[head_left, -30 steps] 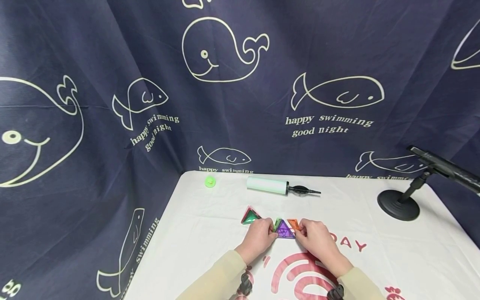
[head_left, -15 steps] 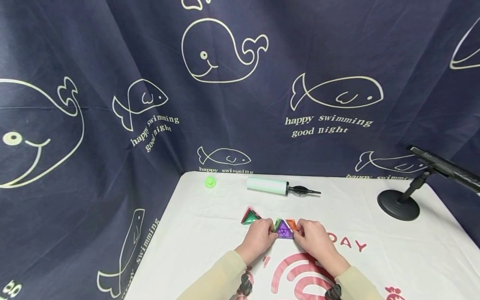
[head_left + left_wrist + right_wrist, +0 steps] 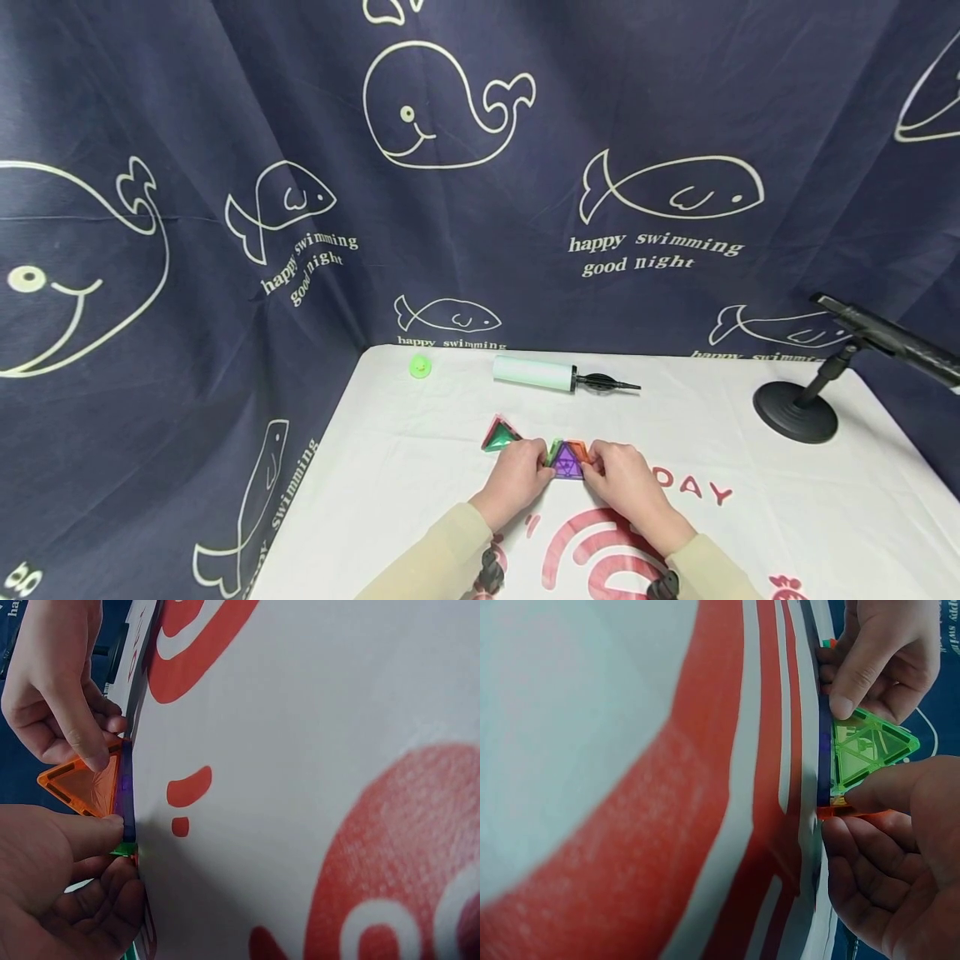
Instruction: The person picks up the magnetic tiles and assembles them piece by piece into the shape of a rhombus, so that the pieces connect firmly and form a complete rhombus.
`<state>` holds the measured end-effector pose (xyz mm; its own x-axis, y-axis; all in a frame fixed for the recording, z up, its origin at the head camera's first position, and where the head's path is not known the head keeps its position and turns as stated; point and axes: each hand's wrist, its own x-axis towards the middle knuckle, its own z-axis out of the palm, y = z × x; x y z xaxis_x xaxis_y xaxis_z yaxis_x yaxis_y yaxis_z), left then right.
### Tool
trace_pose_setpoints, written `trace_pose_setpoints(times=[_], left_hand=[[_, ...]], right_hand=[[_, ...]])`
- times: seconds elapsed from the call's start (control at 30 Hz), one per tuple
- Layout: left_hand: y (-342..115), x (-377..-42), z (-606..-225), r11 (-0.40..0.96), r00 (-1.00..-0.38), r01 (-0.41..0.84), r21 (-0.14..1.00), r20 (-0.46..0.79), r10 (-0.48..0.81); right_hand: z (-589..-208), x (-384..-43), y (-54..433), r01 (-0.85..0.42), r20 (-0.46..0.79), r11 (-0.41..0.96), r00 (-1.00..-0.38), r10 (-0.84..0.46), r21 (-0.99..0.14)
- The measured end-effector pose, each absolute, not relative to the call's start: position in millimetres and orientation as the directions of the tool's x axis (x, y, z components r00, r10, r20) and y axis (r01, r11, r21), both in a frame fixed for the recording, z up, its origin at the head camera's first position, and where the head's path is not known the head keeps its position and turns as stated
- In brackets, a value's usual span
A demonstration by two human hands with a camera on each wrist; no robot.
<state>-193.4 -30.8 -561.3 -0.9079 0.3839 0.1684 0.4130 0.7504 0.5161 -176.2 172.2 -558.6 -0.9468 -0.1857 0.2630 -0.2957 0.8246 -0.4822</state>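
A purple triangular magnetic tile (image 3: pixel 567 466) lies on the table between both hands. Along its left edge a light green triangular tile (image 3: pixel 870 746) stands raised, with the thumb and fingers of my left hand (image 3: pixel 515 473) pinching at that side. My right hand (image 3: pixel 621 478) pinches an orange triangular tile (image 3: pixel 88 784), which stands up at the purple tile's right edge. Fingertips partly hide the edges where the tiles meet. Just beyond the left hand, a dark green triangular tile (image 3: pixel 500 439) with a red-edged one behind it is partly covered by the knuckles.
At the back of the table (image 3: pixel 420 500) lies a pale green hand pump (image 3: pixel 534 373) with a black nozzle. A small bright green toy (image 3: pixel 421 367) sits at the back left. A black stand (image 3: pixel 797 412) rises at the right, before a dark blue curtain (image 3: pixel 480 225).
My right hand has shifted slightly left, bringing the orange tile against the purple tile's right side. The left hand has stayed in place.
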Motion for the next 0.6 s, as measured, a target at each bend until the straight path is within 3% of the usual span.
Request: trace_pose_setpoints(times=[0.6], left_hand=[[-29.7,-192.6,-562.3,0.765,-0.873,0.487,0.422,0.194,0.448]], right_hand=[[-559.9,-173.0,169.5,-0.365,0.330,0.829,-0.914,-0.234,-0.423]])
